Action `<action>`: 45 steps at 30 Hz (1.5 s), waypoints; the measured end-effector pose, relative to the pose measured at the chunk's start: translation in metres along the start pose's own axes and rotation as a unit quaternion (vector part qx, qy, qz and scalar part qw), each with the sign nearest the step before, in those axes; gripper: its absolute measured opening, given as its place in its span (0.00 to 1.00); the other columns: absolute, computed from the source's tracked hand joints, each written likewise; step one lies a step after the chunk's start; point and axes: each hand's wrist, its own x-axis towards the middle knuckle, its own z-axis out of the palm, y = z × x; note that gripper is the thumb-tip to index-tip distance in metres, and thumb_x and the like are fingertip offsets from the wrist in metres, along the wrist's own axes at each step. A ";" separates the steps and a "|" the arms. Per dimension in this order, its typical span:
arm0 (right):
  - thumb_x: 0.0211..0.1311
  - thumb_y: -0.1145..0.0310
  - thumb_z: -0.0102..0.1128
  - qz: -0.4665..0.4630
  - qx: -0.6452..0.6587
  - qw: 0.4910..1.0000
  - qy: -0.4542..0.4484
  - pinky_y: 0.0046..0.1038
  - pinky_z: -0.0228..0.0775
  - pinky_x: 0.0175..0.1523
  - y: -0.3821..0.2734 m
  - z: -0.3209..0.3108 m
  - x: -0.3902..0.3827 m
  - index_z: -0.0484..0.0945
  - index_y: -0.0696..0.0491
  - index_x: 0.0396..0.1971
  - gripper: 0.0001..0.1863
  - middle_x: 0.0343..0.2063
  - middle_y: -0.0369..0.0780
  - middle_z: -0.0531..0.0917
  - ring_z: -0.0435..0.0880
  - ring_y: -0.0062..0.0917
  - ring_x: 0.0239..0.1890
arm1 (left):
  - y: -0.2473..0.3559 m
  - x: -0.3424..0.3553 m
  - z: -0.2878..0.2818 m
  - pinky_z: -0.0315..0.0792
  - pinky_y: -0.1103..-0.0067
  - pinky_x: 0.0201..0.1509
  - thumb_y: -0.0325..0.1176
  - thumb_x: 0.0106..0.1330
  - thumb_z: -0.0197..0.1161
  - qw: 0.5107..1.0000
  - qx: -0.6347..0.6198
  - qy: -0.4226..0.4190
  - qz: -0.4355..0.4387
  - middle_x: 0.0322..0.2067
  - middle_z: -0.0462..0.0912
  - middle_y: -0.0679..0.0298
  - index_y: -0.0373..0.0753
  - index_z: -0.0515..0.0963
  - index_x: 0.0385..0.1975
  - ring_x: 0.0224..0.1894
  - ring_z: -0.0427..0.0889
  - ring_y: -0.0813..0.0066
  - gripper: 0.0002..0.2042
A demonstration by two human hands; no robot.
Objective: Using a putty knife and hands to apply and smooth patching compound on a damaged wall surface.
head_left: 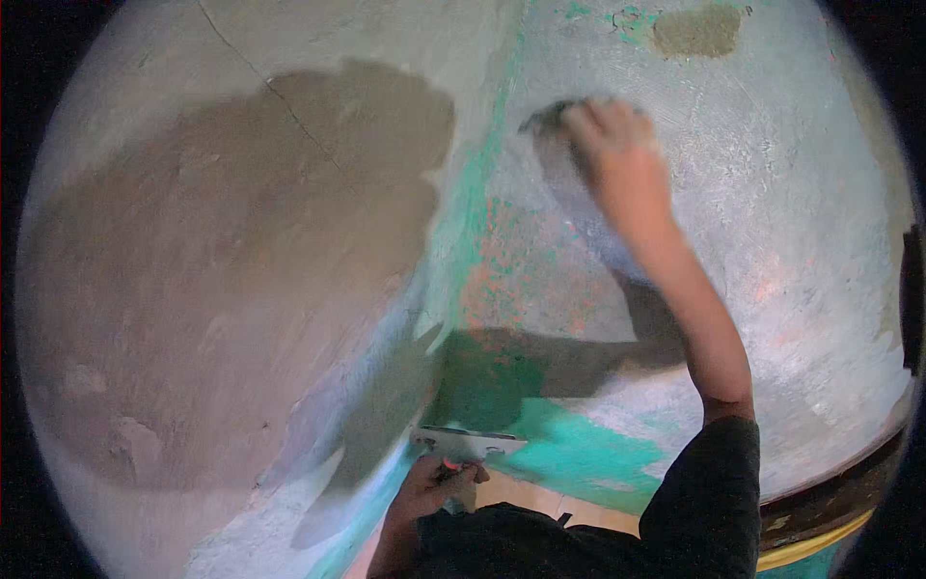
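Note:
Low in the middle, my left hand [424, 490] is closed around the handle of a wide, flat-bladed putty knife [467, 444]. A bit of red shows at the handle, and the pale blade lies crosswise near the wall corner. Raised high on the right-hand wall [762, 183], my right hand [614, 145] is blurred by motion. Its fingers are bent over a small dark thing [548, 118] against the wall; the blur hides its exact kind. That wall is whitish grey with worn green and orange patches.
The left-hand wall [125, 318] bears a thin crack [236, 53] and a large shadow. A green strip [475, 193] runs down the corner between the walls. A brown patch [696, 31] shows at top right. Dark and yellow edging [815, 542] curves at lower right.

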 end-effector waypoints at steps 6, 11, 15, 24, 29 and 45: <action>0.53 0.72 0.55 0.058 0.009 0.998 0.005 0.36 0.67 0.46 0.013 -0.009 0.008 0.75 0.52 0.38 0.11 0.37 0.39 0.77 0.76 0.34 0.42 | -0.001 0.007 0.001 0.76 0.75 0.45 0.32 0.71 0.57 0.988 0.155 -0.001 -0.023 0.34 0.84 0.62 0.33 0.77 0.43 0.38 0.81 0.74 0.09; 0.52 0.72 0.55 0.080 -0.024 0.996 0.042 0.37 0.67 0.45 0.007 -0.001 0.018 0.74 0.52 0.37 0.11 0.37 0.40 0.76 0.75 0.36 0.41 | 0.012 0.003 -0.018 0.75 0.77 0.42 0.33 0.71 0.56 0.985 0.139 -0.062 -0.081 0.34 0.84 0.62 0.34 0.78 0.40 0.37 0.81 0.76 0.09; 0.52 0.73 0.55 0.077 0.058 0.995 -0.026 0.37 0.68 0.43 -0.026 0.001 -0.013 0.74 0.52 0.39 0.12 0.36 0.40 0.76 0.75 0.35 0.40 | 0.013 -0.009 -0.048 0.69 0.80 0.31 0.33 0.69 0.60 0.950 0.297 -0.056 -0.078 0.28 0.80 0.65 0.34 0.75 0.38 0.28 0.74 0.83 0.08; 0.55 0.74 0.55 0.103 -0.039 0.988 0.110 0.37 0.69 0.50 0.046 -0.013 0.076 0.74 0.53 0.38 0.10 0.36 0.41 0.77 0.76 0.38 0.45 | 0.057 -0.013 -0.058 0.72 0.78 0.35 0.36 0.66 0.65 0.945 0.300 -0.087 -0.093 0.27 0.83 0.60 0.33 0.77 0.38 0.29 0.78 0.79 0.12; 0.54 0.74 0.54 -0.008 0.000 1.000 0.016 0.37 0.69 0.51 0.039 -0.016 0.065 0.75 0.54 0.38 0.10 0.36 0.41 0.77 0.76 0.37 0.44 | 0.025 -0.020 -0.077 0.71 0.77 0.31 0.37 0.61 0.68 0.912 0.376 0.011 -0.166 0.23 0.82 0.64 0.34 0.78 0.36 0.25 0.77 0.81 0.13; 0.51 0.73 0.55 0.012 -0.048 0.998 0.037 0.34 0.70 0.53 0.027 -0.008 0.061 0.74 0.53 0.35 0.09 0.37 0.38 0.77 0.76 0.33 0.47 | 0.077 -0.019 -0.047 0.72 0.75 0.39 0.33 0.66 0.63 0.953 0.284 0.002 -0.105 0.32 0.83 0.62 0.34 0.79 0.37 0.35 0.78 0.76 0.08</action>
